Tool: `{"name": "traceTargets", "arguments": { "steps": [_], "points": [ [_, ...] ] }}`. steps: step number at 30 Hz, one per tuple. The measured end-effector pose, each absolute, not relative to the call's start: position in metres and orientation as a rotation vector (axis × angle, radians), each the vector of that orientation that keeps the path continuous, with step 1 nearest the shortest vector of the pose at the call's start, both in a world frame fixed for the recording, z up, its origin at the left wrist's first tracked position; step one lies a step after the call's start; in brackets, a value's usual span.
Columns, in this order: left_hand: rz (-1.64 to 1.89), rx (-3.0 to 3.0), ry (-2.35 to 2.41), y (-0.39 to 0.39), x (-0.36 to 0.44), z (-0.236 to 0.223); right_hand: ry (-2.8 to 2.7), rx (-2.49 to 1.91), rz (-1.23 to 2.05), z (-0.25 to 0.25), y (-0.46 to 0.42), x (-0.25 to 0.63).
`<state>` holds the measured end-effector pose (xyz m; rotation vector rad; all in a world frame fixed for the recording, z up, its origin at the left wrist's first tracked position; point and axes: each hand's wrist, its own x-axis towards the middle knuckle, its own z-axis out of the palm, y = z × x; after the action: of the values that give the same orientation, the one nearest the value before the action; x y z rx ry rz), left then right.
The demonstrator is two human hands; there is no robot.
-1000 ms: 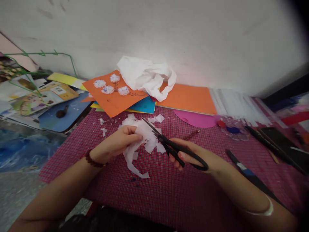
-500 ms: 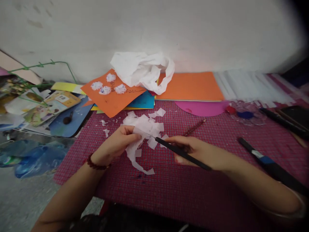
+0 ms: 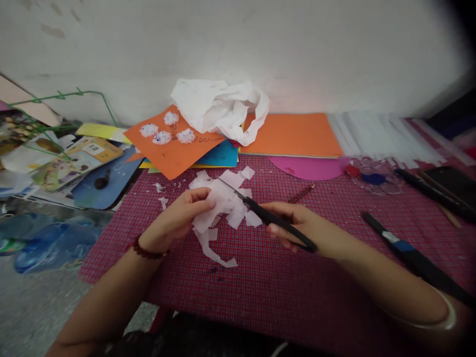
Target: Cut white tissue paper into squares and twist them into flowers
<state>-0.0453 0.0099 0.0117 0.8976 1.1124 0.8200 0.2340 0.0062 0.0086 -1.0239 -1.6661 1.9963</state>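
Note:
My left hand (image 3: 189,210), a beaded bracelet at its wrist, pinches a strip of thin white tissue paper (image 3: 203,221) between thumb and fingers. The strip's tail curls down onto the red checked cloth. In my right hand (image 3: 293,223) is a pair of black-handled scissors (image 3: 275,222), its fingers wrapped round the handles. The blades point left and away, over a heap of small cut tissue pieces (image 3: 226,196) just beyond my left hand. Whether the blades touch the held strip I cannot tell.
Behind the heap lies an orange sheet with white puffy flowers (image 3: 159,153), beside crumpled white tissue (image 3: 215,104). A pencil (image 3: 302,193), a pink sheet (image 3: 308,167), a paint palette (image 3: 374,177) and a black-and-blue tool (image 3: 405,250) lie to the right. Books (image 3: 78,158) are at the left.
The scissors have shifted slightly toward the heap, with the blades now above the cut pieces. My left hand has turned a little and still holds the strip.

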Motion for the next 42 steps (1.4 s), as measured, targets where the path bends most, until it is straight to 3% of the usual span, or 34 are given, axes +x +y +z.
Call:
{"name": "traceTargets", "arguments": {
  "steps": [10,15,22,42],
  "points": [
    [1.108,0.885,1.134,0.015,-0.053,0.015,-1.546,-0.642,2.101,-0.008,0.009,0.246],
    [1.211,0.817,1.085,0.014,-0.050,0.015,-1.660,-0.720,2.135,-0.005,0.006,0.246],
    [1.097,0.833,1.000,0.011,-0.045,0.007,-1.824,-0.726,2.112,0.001,0.006,0.243],
    [1.012,0.868,1.062,0.006,-0.037,0.003,-1.568,-0.829,2.169,0.002,0.001,0.232]
  ]
}}
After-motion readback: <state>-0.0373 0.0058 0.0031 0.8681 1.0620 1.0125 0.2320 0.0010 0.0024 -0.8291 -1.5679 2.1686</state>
